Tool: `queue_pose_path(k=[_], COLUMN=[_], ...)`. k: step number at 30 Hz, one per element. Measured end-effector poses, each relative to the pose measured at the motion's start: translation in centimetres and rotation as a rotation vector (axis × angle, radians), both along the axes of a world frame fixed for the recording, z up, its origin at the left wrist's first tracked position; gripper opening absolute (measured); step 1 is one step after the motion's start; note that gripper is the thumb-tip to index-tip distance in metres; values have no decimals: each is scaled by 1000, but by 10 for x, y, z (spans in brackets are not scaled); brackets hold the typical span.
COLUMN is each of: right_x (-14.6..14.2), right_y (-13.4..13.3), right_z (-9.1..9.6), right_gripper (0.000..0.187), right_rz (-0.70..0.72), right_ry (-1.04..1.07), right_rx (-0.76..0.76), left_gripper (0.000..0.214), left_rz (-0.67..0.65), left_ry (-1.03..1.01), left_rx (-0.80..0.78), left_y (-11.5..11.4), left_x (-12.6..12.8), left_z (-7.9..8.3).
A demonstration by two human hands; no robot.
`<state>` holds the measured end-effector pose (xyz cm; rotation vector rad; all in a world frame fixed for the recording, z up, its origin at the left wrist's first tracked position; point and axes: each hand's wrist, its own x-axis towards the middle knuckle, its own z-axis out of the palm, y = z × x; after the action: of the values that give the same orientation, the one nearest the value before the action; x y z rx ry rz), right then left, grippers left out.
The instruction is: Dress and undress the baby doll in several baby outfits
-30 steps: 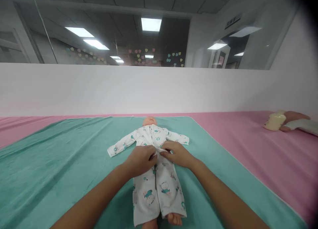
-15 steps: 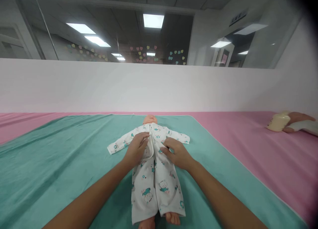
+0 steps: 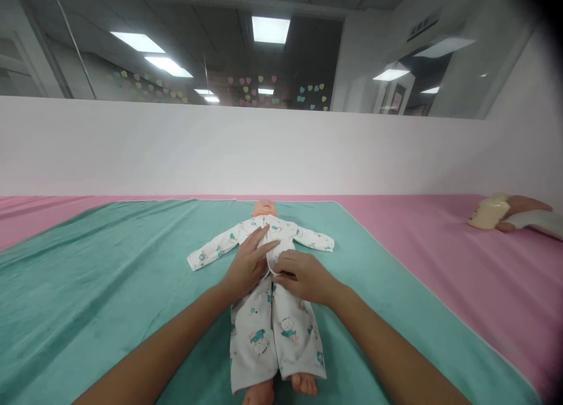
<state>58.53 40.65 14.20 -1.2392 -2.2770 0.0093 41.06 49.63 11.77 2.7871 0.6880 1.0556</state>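
Observation:
A baby doll (image 3: 264, 208) lies on its back, head away from me, sleeves spread sideways. It wears a white printed shirt (image 3: 313, 238) and matching pants (image 3: 299, 346); its bare feet stick out at the near end. My left hand (image 3: 246, 264) rests on the shirt's left front with fingers stretched out and thumb apart. My right hand (image 3: 305, 276) has its fingers curled together at the shirt's lower front edge, near the middle of the belly, gripping the cloth. Both hands hide much of the shirt's lower part.
The doll lies on a teal blanket (image 3: 109, 293) spread over a pink sheet (image 3: 479, 264). At the far right, another person's hand (image 3: 528, 205) holds a cream-coloured bottle (image 3: 487, 213). A white wall (image 3: 176, 150) with a window above stands behind.
My right hand has moved left to the shirt's middle edge, bringing its front flap over. My left hand's fingers have straightened and now lie flatter across the shirt.

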Motion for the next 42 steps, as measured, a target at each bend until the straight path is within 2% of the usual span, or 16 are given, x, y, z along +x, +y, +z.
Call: queue_pose_path(k=[3, 5, 7, 10, 12, 14, 18, 21, 24, 30, 33, 36, 37, 39, 41, 42], right_x=[9, 17, 26, 37, 43, 44, 42, 42, 46, 43, 43, 50, 55, 71, 93, 105], right_y=[-1, -2, -4, -5, -3, 0, 4, -1, -7, -12, -13, -10, -6, 4, 17, 23], right_z=[-3, -8, -14, -24, -30, -36, -41, -33, -25, -29, -27, -24, -25, -33, -45, -51], right_gripper=[6, 7, 10, 8, 11, 15, 5, 12, 22, 25, 21, 21, 24, 29, 30, 31], right_rz=[-39, -115, -177, -183, -155, -184, -297, -255, -209, -115, -10, 83, 48, -167, -538, -731], right_ry=[26, 68, 150, 318, 360, 317, 163, 65, 54, 25, 105, 317, 405, 554, 593, 565], right_rx=[65, 107, 87, -107, -240, -280, -221, -202, -229, -302, -474, -702, -700, -535, -262, -178], left_gripper=[29, 26, 26, 25, 25, 24, 25, 27, 27, 25, 22, 20, 20, 22, 25, 26], left_rz=[20, 37, 34, 14, 8, 2, -7, 6, 18, 1, -19, -40, -43, -48, -27, 3], left_ry=[14, 7, -8, -41, -66, -82, -79, -68, -62, -85, -89, -92, -96, -114, -160, -196], left_rx=[-44, -92, -122, -138, -148, -156, -160, -166, -170, -144, -146, -163, -173, -193, -213, -216], left_y=[-1, -2, -2, -2, -2, -3, -4, -5, -5, -4, -4, -5, -5, -5, -1, 2], left_x=[0, 0, -1, -1, -1, -1, -1, -2, -1, -1, -3, -5, -5, -5, -6, -7], left_z=[1, 2, 3, 3, 3, 3, 7, 9, 8, 6, 6, 5, 4, 4, 4, 5])
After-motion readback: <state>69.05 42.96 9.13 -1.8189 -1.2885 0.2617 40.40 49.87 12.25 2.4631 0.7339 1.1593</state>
